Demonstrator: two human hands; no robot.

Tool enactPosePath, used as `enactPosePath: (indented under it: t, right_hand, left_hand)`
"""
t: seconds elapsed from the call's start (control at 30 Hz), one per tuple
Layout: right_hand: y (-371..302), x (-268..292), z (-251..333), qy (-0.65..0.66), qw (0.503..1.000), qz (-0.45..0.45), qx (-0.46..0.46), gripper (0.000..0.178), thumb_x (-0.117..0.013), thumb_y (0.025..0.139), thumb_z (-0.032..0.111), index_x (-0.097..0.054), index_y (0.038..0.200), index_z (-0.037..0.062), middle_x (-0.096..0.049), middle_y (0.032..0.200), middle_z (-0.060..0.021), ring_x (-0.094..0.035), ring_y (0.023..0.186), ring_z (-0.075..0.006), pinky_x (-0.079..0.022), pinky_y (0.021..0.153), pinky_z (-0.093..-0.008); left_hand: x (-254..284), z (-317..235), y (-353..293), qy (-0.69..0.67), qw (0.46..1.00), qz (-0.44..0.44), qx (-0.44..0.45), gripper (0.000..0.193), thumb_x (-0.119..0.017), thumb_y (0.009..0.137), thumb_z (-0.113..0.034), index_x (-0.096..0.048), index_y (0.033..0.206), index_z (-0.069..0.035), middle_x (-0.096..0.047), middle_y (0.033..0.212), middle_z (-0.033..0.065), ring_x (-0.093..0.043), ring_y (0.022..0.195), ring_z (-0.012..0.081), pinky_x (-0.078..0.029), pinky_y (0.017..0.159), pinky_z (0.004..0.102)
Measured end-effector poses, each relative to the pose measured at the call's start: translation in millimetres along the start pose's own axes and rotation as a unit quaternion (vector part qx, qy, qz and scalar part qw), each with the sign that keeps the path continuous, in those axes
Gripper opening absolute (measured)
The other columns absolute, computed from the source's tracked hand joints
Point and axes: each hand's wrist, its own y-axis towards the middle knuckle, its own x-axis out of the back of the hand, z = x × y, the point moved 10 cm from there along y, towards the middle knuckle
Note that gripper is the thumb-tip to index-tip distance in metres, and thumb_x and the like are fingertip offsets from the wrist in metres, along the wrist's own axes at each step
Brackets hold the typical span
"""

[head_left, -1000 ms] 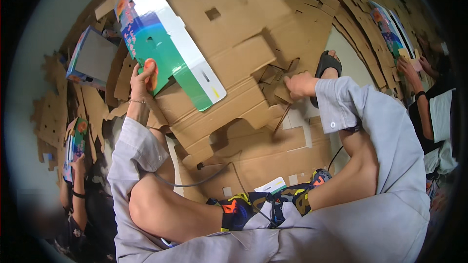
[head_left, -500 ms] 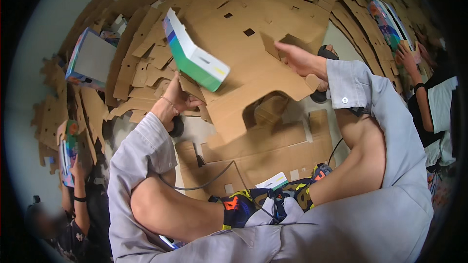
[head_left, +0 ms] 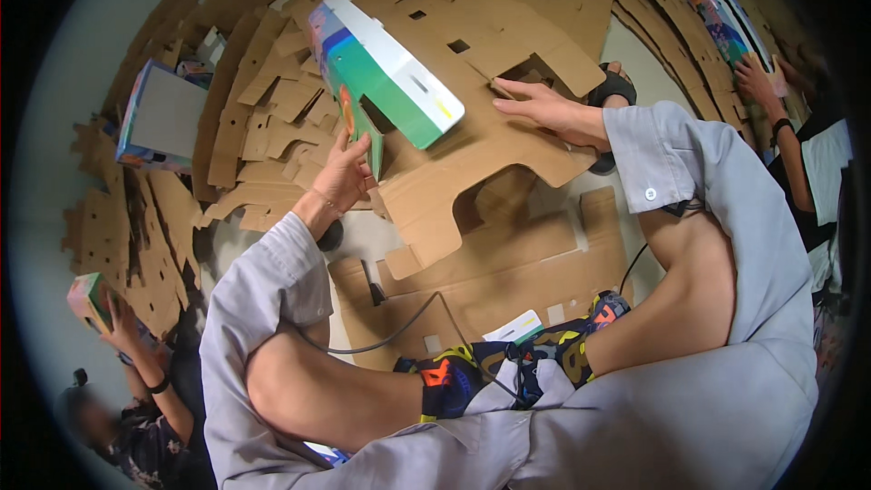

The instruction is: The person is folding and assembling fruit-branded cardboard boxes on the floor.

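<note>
A printed carton (head_left: 386,82), green, blue and white with an angled fold, stands tilted over a large brown cardboard sheet (head_left: 435,191). My left hand (head_left: 343,177) pinches its green lower flap between thumb and fingers. The flap hangs down by the left edge of the brown sheet. On the sheet's right part, beside a cut-out opening, lies my right hand (head_left: 553,113) with its fingers stretched out and nothing in them. Near me the sheet has a large curved notch. The carton's far underside is hidden.
Stacks of flattened cardboard (head_left: 272,141) lie at the left and far side. Another brown piece (head_left: 472,290) rests before my legs, where a black cable (head_left: 399,331) hangs. A box (head_left: 163,118) stands left. Co-workers handle printed cartons at left (head_left: 89,299) and right (head_left: 726,27).
The carton has turned and shifted right and farther away, so its green flap now shows in my left hand. My right hand has moved slightly left, fingers flatter.
</note>
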Motion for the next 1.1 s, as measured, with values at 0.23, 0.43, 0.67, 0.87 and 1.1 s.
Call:
enactPosePath:
  t: [0.23,0.43,0.67,0.87,1.1]
  right_hand:
    - [-9,-19,3,-0.047,0.998,0.026,-0.032,0.070,-0.057,0.085,0.034,-0.020,0.142,0.0180,-0.034,0.138,-0.0085,-0.045,0.110,-0.0142,-0.041,0.077,-0.0258]
    - [1,-29,-15,0.004,0.998,0.044,-0.038,0.057,-0.055,0.086,0.025,-0.031,0.138,0.0198,-0.053,0.107,-0.0001,-0.043,0.068,-0.0042,-0.031,0.049,-0.0196]
    - [21,-6,-15,0.125,0.990,0.062,-0.020,0.049,-0.046,0.084,0.005,-0.041,0.132,0.0082,-0.057,0.079,-0.0023,-0.052,0.058,-0.0069,-0.042,0.047,-0.0227]
    - [-11,-7,10,0.238,0.969,0.067,0.001,0.055,-0.041,0.079,-0.007,-0.037,0.133,0.0020,-0.060,0.095,-0.0063,-0.056,0.065,-0.0064,-0.046,0.057,-0.0179]
    - [-8,-12,32,0.107,0.985,0.111,0.082,0.055,-0.052,0.082,0.004,-0.034,0.134,0.0064,-0.056,0.113,-0.0075,-0.054,0.077,-0.0048,-0.045,0.059,-0.0184]
  left_hand:
    - [34,13,8,0.198,0.967,-0.159,-0.020,0.085,-0.069,0.075,-0.006,-0.013,0.137,-0.020,-0.048,0.117,0.0079,-0.057,0.095,0.0224,-0.052,0.063,0.0358]
    - [49,19,13,0.143,0.978,-0.154,-0.013,0.063,-0.057,0.084,-0.017,-0.018,0.133,-0.022,-0.048,0.116,0.0085,-0.056,0.098,0.0223,-0.051,0.062,0.0381]
    - [70,25,10,0.015,0.975,-0.215,0.044,0.055,-0.038,0.085,-0.054,-0.047,0.115,-0.009,-0.060,0.084,0.0082,-0.056,0.075,0.0160,-0.045,0.065,0.0345]
    - [62,3,6,-0.045,0.985,-0.167,-0.017,0.064,-0.036,0.085,-0.060,-0.047,0.121,-0.007,-0.052,0.120,0.0104,-0.052,0.107,0.0249,-0.046,0.086,0.0417]
    - [53,3,-2,-0.155,0.978,-0.133,0.032,0.064,-0.033,0.085,-0.058,-0.048,0.119,-0.005,-0.053,0.118,0.0137,-0.054,0.105,0.0296,-0.048,0.083,0.0435]
